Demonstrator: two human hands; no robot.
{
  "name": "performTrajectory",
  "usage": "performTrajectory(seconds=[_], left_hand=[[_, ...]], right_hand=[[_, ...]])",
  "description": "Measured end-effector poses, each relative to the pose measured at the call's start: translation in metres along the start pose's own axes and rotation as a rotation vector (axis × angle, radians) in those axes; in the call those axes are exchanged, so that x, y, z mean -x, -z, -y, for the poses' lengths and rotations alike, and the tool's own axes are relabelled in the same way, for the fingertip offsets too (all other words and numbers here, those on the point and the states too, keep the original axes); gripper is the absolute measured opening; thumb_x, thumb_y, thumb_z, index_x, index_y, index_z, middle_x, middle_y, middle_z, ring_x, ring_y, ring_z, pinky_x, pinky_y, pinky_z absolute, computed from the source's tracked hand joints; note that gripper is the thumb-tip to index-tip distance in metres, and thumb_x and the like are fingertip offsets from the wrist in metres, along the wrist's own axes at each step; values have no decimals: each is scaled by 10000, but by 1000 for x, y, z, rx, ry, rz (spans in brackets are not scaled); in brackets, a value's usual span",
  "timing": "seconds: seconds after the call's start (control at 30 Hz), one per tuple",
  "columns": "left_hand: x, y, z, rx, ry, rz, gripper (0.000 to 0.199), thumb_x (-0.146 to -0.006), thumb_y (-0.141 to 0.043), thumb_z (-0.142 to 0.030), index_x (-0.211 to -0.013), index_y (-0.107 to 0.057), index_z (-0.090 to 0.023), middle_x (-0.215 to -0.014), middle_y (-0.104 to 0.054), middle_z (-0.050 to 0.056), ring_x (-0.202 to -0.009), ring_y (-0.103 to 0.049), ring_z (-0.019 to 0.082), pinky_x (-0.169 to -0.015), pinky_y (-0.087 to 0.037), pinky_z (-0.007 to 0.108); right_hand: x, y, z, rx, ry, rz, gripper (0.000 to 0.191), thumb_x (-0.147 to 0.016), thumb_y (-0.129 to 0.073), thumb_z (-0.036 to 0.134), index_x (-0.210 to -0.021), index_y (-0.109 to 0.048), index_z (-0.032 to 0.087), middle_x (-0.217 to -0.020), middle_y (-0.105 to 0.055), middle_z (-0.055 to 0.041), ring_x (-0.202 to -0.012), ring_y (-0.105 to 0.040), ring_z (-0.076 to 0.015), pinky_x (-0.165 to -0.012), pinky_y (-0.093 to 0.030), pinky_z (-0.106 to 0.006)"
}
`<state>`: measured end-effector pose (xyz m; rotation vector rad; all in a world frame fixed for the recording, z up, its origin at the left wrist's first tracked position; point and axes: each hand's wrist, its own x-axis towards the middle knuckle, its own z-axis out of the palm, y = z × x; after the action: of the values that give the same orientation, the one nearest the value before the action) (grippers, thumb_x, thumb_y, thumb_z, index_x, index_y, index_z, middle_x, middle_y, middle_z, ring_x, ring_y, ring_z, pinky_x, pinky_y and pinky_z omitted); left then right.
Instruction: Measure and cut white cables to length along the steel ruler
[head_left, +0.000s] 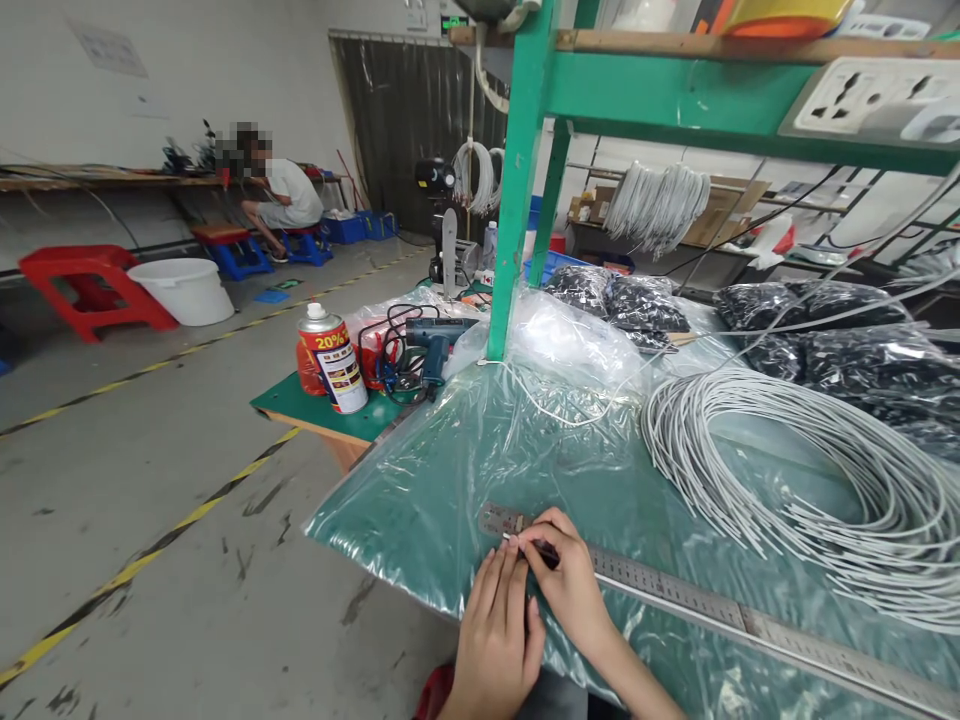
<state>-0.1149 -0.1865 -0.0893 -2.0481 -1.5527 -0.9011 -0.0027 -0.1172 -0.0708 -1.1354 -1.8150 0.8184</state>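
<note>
My left hand [495, 630] and my right hand [568, 580] meet at the near edge of the green bench, over the left end of a long steel ruler [675, 590]. The right fingers pinch a small dark part [546, 551] with a short white tip pointing left. My left fingertips touch that same spot; whether they grip it I cannot tell. A big coil of white cable [810, 480] lies to the right on a clear plastic sheet [420, 500] that covers the bench.
A spray can [332, 358] and a blue power drill [435, 345] stand at the bench's far left corner. Bags of black parts [825, 340] lie behind the coil. A green shelf post [517, 180] rises mid-bench. A seated person [281, 195] works far left, near a red stool [90, 285].
</note>
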Motion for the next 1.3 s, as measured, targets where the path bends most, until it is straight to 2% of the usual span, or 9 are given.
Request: performTrajectory(seconds=[0.4, 0.53, 0.6, 0.73, 0.97, 1.07, 1.2, 1.3], left_hand=[[-4, 1, -1, -2, 15, 24, 346, -882, -360, -135, -1163, -547, -58, -1155, -650, 101, -1140, -569, 203, -928, -510, 321], [-8, 6, -3, -84, 3, 49, 359, -866, -345, -125, -1148, -558, -60, -1117, -667, 97, -1076, -606, 209, -868, -538, 320], [-11, 8, -5, -145, -15, 57, 387, -844, -323, -101, -1148, -559, -57, -1105, -673, 98, -1040, -625, 208, -836, -551, 316], [-18, 11, -8, -224, -38, 68, 420, -817, -302, -69, -1145, -565, -61, -1084, -682, 96, -993, -644, 199, -786, -570, 306], [-20, 7, -8, -245, -59, 20, 390, -796, -359, -67, -1111, -590, -62, -1056, -680, 102, -982, -631, 218, -816, -559, 323], [-16, 3, -5, -242, -72, 45, 409, -787, -376, -74, -1144, -576, -67, -1080, -669, 105, -998, -626, 232, -828, -560, 333], [-13, -1, 1, -224, -133, 86, 470, -745, -387, -73, -1190, -535, -52, -1166, -632, 127, -1175, -546, 263, -923, -542, 368], [-15, 0, 5, -211, -152, 69, 469, -714, -369, -33, -1149, -543, -45, -1135, -638, 128, -1128, -580, 263, -869, -563, 348]], right_hand=[[1, 2, 1, -8, -19, 18, 196, -907, -508, 259, -797, -660, 200, -825, -568, -47, -783, -585, -173, -699, -494, -291], [1, 1, 1, 1, -9, 35, 161, -894, -500, 215, -816, -640, 200, -873, -569, -47, -837, -584, -174, -759, -491, -298], [0, 2, 2, 0, -1, 21, 123, -880, -487, 189, -887, -610, 194, -921, -570, -52, -860, -582, -174, -784, -490, -302], [-1, 5, 1, -19, -4, 31, 200, -878, -427, 162, -1018, -566, 194, -965, -570, -57, -863, -580, -169, -782, -497, -298], [-2, 5, 2, 9, 77, 56, 270, -899, -375, 121, -960, -620, 217, -1047, -573, -66, -996, -571, -180, -867, -493, -324], [-2, 4, 2, 27, 91, 74, 290, -905, -361, 97, -964, -616, 221, -1053, -567, -65, -999, -552, -182, -872, -491, -340], [-2, 2, -2, 53, 111, 78, 287, -897, -365, 69, -967, -602, 215, -1051, -558, -60, -995, -530, -185, -882, -478, -361], [-2, 0, -4, 52, 117, 73, 295, -887, -366, 45, -964, -596, 213, -1053, -553, -55, -1002, -524, -181, -891, -472, -363]])
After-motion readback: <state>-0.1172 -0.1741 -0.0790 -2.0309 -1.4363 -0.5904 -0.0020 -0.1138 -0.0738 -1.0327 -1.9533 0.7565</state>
